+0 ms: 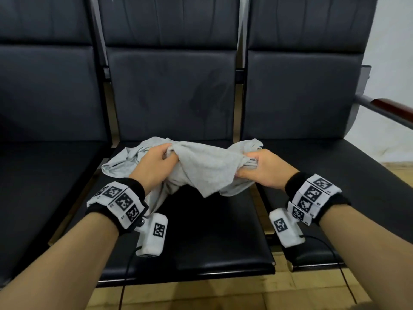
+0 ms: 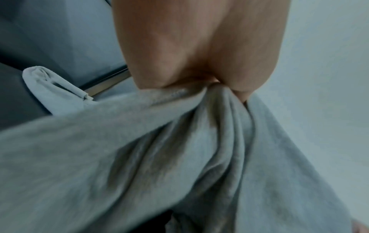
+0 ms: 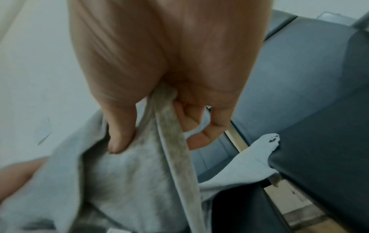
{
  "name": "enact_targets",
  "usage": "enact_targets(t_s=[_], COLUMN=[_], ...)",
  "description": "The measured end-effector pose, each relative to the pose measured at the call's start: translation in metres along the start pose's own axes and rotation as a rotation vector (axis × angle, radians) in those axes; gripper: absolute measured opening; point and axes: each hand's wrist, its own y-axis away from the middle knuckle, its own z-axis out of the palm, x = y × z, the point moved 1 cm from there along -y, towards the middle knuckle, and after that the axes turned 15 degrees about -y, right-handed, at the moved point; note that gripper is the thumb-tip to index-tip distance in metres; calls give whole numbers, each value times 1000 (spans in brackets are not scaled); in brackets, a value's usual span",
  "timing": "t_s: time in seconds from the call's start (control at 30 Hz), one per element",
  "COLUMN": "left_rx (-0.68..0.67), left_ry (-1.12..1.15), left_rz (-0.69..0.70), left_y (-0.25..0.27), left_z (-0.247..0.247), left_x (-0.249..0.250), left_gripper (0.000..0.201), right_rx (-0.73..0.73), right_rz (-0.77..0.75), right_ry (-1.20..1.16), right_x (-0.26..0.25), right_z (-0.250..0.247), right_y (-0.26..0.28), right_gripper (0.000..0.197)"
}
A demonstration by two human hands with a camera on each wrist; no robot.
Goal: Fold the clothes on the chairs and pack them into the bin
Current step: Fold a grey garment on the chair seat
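A crumpled light grey garment (image 1: 201, 168) lies bunched over the seat of the middle black chair (image 1: 201, 238). My left hand (image 1: 161, 162) grips a gathered fold at its left side; in the left wrist view the grey cloth (image 2: 179, 157) bunches out from under the left hand (image 2: 199, 63). My right hand (image 1: 252, 166) pinches a folded edge at the right side; in the right wrist view a strip of the garment (image 3: 171, 141) runs between thumb and curled fingers (image 3: 199, 119). No bin is in view.
Black chairs stand to the left (image 1: 44, 175) and right (image 1: 335, 164) of the middle one, with metal frame gaps between. A wooden armrest (image 1: 391, 106) juts at the far right. Yellowish floor (image 1: 201, 296) lies below the seat fronts.
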Motion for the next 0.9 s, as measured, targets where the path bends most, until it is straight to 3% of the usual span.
enact_targets(t_s=[0.07, 0.13, 0.27, 0.37, 0.5, 0.6, 0.7, 0.8, 0.9], left_rx=[-38, -78, -94, -13, 58, 103, 123, 23, -80], left_ry=[148, 250, 150, 93, 77, 173, -1, -157, -226], left_rz=[-105, -168, -166, -273, -394, -469, -436, -351, -154], left_y=[1, 4, 4, -5, -12, -14, -11, -8, -5], left_z=[0, 2, 5, 4, -2, -4, -3, 2, 10], left_x=[4, 7, 4, -4, -17, -25, -25, -25, -22], left_gripper=[37, 29, 39, 44, 49, 62, 44, 33, 57], right_rx=[-25, -50, 14, -46, -210, -250, -153, -80, -67], right_rz=[23, 81, 198, 161, 248, 275, 251, 159, 77], right_ry=[91, 63, -262, -190, 209, 357, 326, 223, 119], right_x=[5, 10, 11, 0, 12, 27, 32, 29, 16], right_z=[1, 2, 0, -2, -3, -10, -18, -17, -6], right_y=[4, 9, 15, 19, 19, 18, 16, 13, 12], right_gripper=[33, 42, 53, 33, 19, 22, 11, 19, 20])
